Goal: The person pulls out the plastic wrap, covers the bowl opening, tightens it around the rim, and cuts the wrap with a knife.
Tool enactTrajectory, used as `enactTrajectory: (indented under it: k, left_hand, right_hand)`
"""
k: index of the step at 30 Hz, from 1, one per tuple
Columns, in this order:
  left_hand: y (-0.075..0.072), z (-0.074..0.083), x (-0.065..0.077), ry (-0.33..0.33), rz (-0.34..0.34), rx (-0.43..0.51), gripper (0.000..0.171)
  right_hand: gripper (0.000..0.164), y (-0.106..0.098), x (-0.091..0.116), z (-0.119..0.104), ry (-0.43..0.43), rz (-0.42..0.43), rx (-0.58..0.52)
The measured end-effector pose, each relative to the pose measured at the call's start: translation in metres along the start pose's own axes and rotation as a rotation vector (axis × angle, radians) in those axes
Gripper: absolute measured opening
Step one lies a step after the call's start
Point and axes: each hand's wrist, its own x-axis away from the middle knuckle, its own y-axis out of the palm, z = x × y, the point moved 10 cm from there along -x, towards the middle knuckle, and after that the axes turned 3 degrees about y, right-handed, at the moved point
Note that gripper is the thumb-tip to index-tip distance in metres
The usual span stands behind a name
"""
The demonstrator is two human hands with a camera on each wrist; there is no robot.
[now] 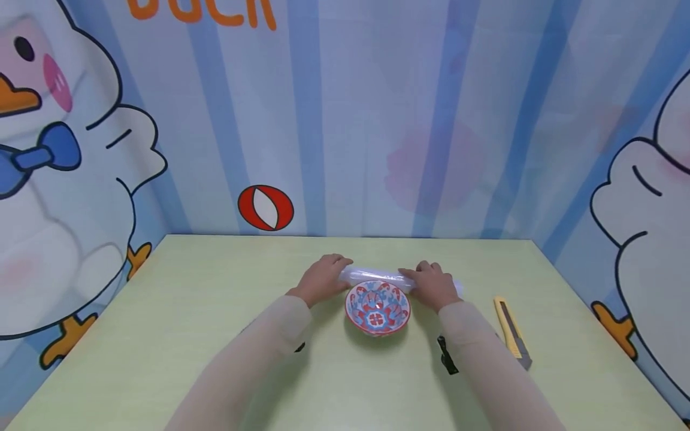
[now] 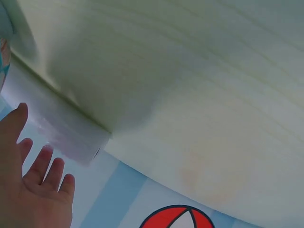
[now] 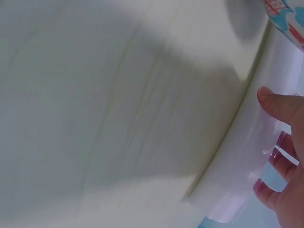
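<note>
A roll of clear plastic wrap (image 1: 377, 276) lies crosswise on the table behind a patterned bowl (image 1: 377, 307). The bowl is red, blue and white and stands upright. My left hand (image 1: 324, 279) is at the roll's left end; in the left wrist view its fingers (image 2: 42, 172) are spread and loosely extended, fingertips right at the roll's edge. With its thumb on the near side and fingertips on the far side, my right hand (image 3: 287, 142) holds the roll (image 3: 251, 137) near its right end. Only a sliver of the bowl (image 3: 289, 21) shows in the right wrist view.
To the right of my right forearm lies a yellow and grey box cutter (image 1: 512, 332). The pale table (image 1: 215, 287) ends at the back against a striped curtain (image 1: 356, 120) printed with cartoon ducks. Black straps (image 1: 447, 355) show by the sleeves.
</note>
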Motion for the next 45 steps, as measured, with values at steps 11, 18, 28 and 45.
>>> enactTrajectory:
  k: [11, 18, 28, 45]
  left_hand:
    - [0.001, 0.004, -0.002, 0.03, 0.103, -0.064, 0.037]
    - [-0.004, -0.003, 0.001, 0.047, 0.148, -0.065, 0.034]
    - [-0.011, -0.027, -0.001, -0.004, 0.203, 0.098, 0.02]
    - [-0.016, -0.034, -0.009, -0.093, 0.242, 0.109, 0.015]
  right_hand:
    - [0.045, -0.001, 0.005, 0.022, -0.023, 0.083, -0.011]
    - [0.044, 0.0, 0.004, 0.033, 0.042, 0.066, -0.034]
    - [0.043, 0.006, 0.001, 0.033, 0.079, 0.08, -0.099]
    - [0.045, 0.011, 0.0, 0.038, 0.092, 0.062, -0.181]
